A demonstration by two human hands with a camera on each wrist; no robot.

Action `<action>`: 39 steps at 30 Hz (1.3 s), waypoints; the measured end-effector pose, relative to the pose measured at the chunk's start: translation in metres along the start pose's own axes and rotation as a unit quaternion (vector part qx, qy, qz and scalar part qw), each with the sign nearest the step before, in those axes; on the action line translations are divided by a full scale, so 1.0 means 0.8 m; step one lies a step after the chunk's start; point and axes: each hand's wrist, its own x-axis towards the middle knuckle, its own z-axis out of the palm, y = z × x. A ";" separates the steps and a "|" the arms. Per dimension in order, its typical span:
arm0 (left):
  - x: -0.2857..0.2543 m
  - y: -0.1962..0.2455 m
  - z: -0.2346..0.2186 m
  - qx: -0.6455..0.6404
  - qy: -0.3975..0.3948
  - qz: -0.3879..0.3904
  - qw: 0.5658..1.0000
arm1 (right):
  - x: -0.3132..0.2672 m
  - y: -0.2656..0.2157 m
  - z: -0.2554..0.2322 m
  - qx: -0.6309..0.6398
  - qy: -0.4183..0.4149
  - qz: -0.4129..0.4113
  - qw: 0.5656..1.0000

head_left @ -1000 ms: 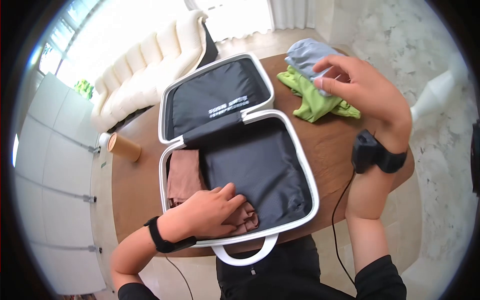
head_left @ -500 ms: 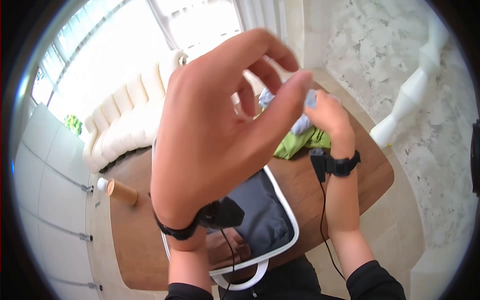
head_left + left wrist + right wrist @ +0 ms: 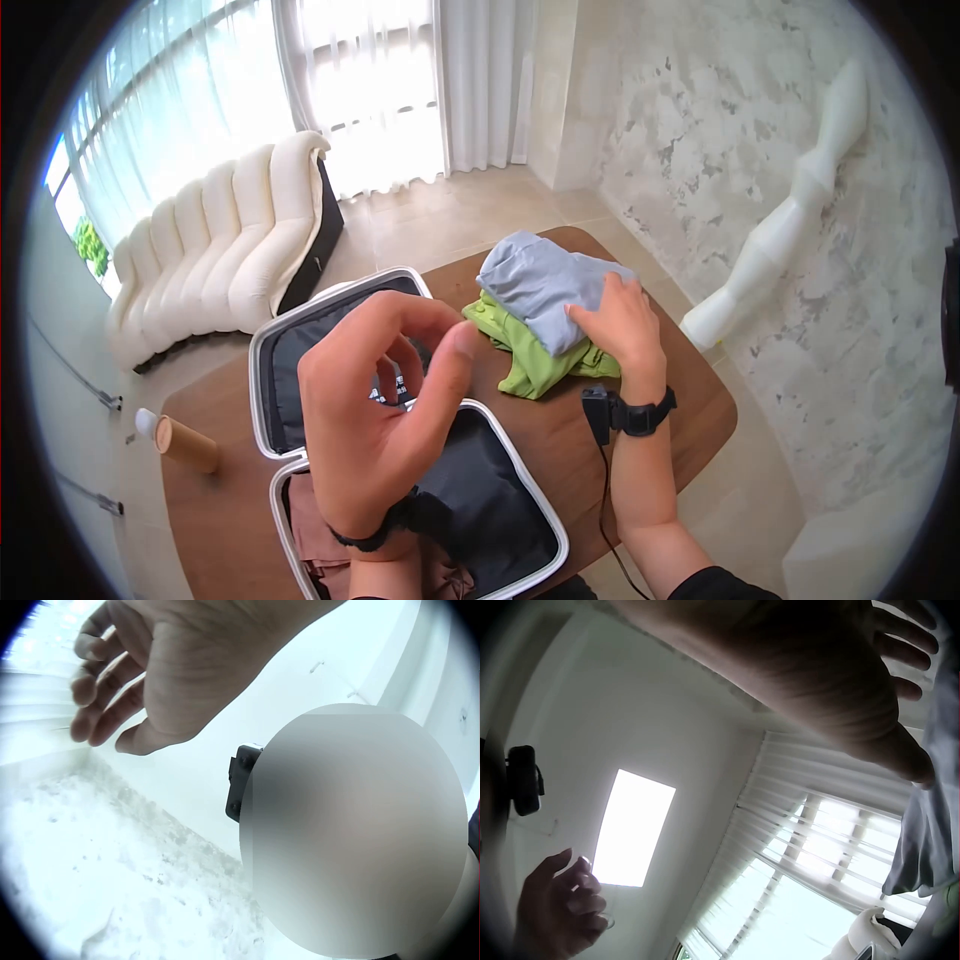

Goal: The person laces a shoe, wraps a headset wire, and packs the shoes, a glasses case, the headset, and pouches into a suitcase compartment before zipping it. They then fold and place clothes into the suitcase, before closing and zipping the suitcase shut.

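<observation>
My left hand (image 3: 375, 410) is raised over the open suitcase (image 3: 557, 540), its fingers loosely curled and nothing in them. In the left wrist view, its fingers (image 3: 120, 682) hang bent and apart. My right hand (image 3: 625, 320) rests at the right edge of a folded light grey-blue garment (image 3: 545, 290). The right wrist view shows straight, spread fingers, with the thumb (image 3: 907, 757) against the grey-blue cloth (image 3: 945, 765). Beneath that garment lies a lime-green one (image 3: 520, 365) with buttons. Folded brown clothing (image 3: 308, 515) lies along the suitcase's left side, partly hidden by my left arm.
The wooden table (image 3: 690, 390) carries everything. A tan cylinder (image 3: 188, 447) with a white-capped thing beside it stands left of the suitcase. Beyond the table are a cream sofa (image 3: 220, 250), curtained windows and a white column-like stand (image 3: 775, 240) by the wall.
My left hand has left the brown clothing in the suitcase and risen above it. My right hand has come down onto the grey-blue garment. The head view has tilted up.
</observation>
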 end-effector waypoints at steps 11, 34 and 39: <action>0.008 -0.009 -0.013 -0.033 -0.021 0.005 0.999 | 0.012 0.004 0.019 -0.043 -0.030 0.026 0.998; 0.019 -0.036 0.022 0.057 -0.109 0.028 0.992 | 0.022 0.009 -0.001 0.405 0.117 -0.027 0.906; 0.017 -0.031 0.032 0.059 -0.108 0.025 0.992 | 0.018 0.011 0.018 0.141 0.058 0.007 0.988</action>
